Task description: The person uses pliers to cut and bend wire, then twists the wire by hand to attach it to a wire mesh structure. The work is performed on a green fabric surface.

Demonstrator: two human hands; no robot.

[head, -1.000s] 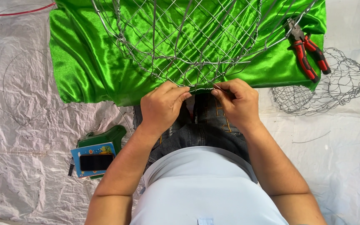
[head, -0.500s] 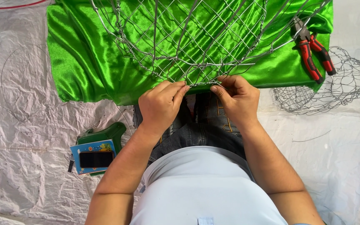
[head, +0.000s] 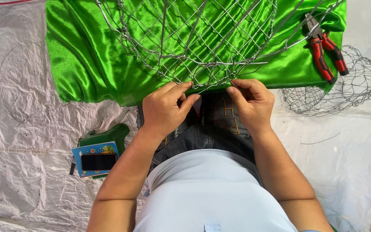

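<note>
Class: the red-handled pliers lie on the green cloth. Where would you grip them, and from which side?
Grip the pliers by the two red handles, coming from above on the person's right hand side. The handles point toward the person and lie free on the green cloth, while the metal jaws point away, near the wire frame.

left hand (head: 165, 109): knuckles up, fingers curled, tips pinched forward | right hand (head: 250, 102): fingers bent, thumb and forefinger pinched | forearms: bare, converging from the torso, wrists straight, hands near each other
</note>
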